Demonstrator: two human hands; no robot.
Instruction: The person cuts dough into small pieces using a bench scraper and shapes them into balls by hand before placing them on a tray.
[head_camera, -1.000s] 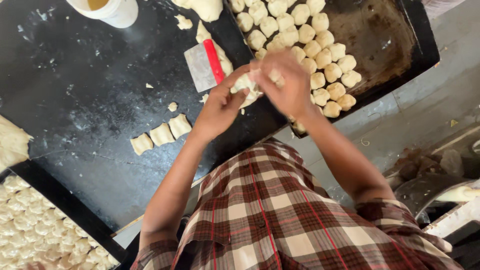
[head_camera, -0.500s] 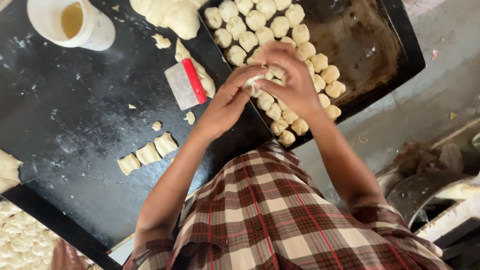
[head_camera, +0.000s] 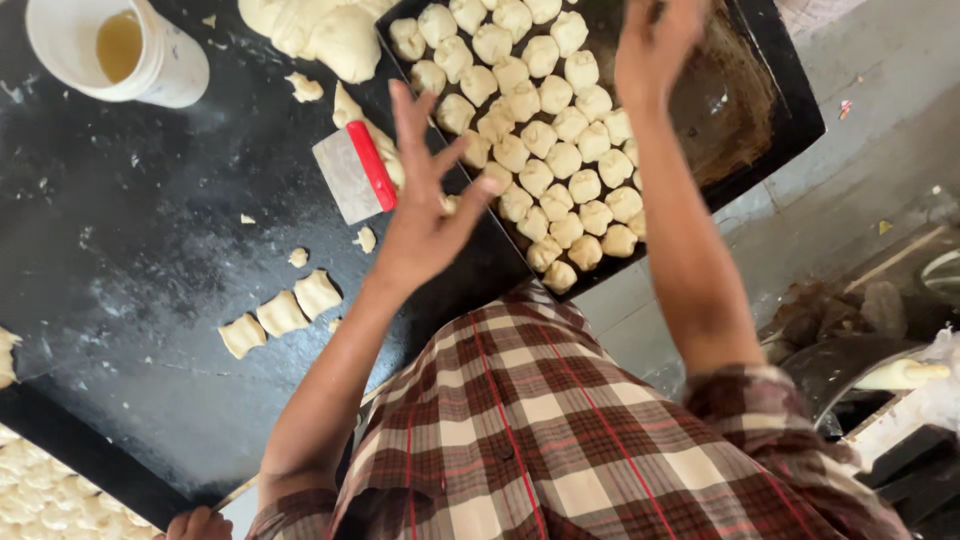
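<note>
My left hand (head_camera: 420, 205) hovers with fingers spread and nothing in it, over the near left edge of a dark baking tray (head_camera: 775, 130). Rows of small round dough balls (head_camera: 540, 130) fill the tray's left half. My right hand (head_camera: 655, 45) reaches over the tray's far part, above its bare greasy area; its fingertips run out of view at the top edge. A metal dough scraper with a red handle (head_camera: 355, 172) lies on the black worktop (head_camera: 150, 250) just left of my left hand. Three cut dough pieces (head_camera: 282, 314) lie nearer me.
A large lump of dough (head_camera: 320, 30) and a white cup of yellowish liquid (head_camera: 115, 50) sit at the far side of the worktop. A second tray of dough balls (head_camera: 40, 490) is at the bottom left, with another hand (head_camera: 195, 522) beside it. Grey floor lies to the right.
Both hands were together on a dough piece at the tray's edge. They have parted: the left hand has opened and the right hand has reached to the tray's far side.
</note>
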